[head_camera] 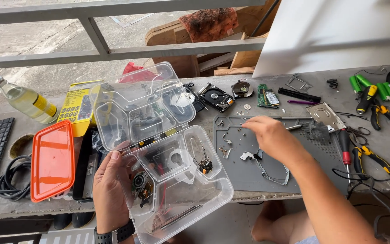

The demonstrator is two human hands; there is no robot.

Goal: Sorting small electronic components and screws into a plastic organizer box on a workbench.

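I held the open clear compartment box (168, 180) in my left hand (109, 190), off the bench's near edge. My right hand (267, 133) hovered over the grey work mat (249, 174), fingers narrowed; I cannot tell if they pinched anything. Step in hand, as I judged: sorting small parts (224, 151) into the box. Next required a precise pinch.

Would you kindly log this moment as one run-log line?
left hand: holds open clear compartment box | right hand: over grey work mat, pinching something small, unclear | nearby: opened hard drive, red-handled screwdriver
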